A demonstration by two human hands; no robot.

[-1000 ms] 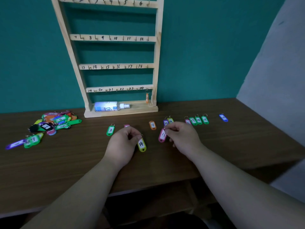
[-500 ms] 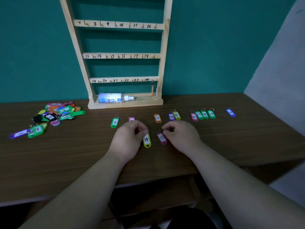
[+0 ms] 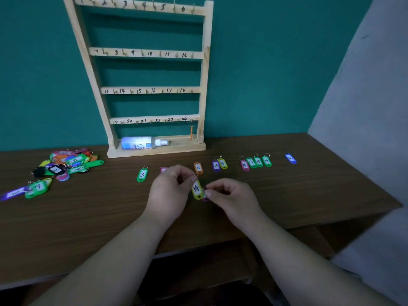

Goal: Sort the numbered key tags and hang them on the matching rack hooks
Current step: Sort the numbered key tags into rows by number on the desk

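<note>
My left hand pinches the ring of a yellow tag marked 14, which hangs just above the table. My right hand pinches a pink tag, mostly hidden behind the yellow one. Sorted tags lie in a row: green 3, orange 11, purple 13, yellow 14, pink 16, three green tags, blue. The wooden rack has numbered hooks 1 to 24; an orange tag hangs on hook 24.
A pile of unsorted tags lies at the table's left, with a green 9 and a purple tag nearer me. A spray bottle lies on the rack's base. A grey wall bounds the right.
The two tags have come together between my hands; the pink one slid left behind the yellow 14, which now hangs lifted. The camera tilted up, showing the rack's top row.
</note>
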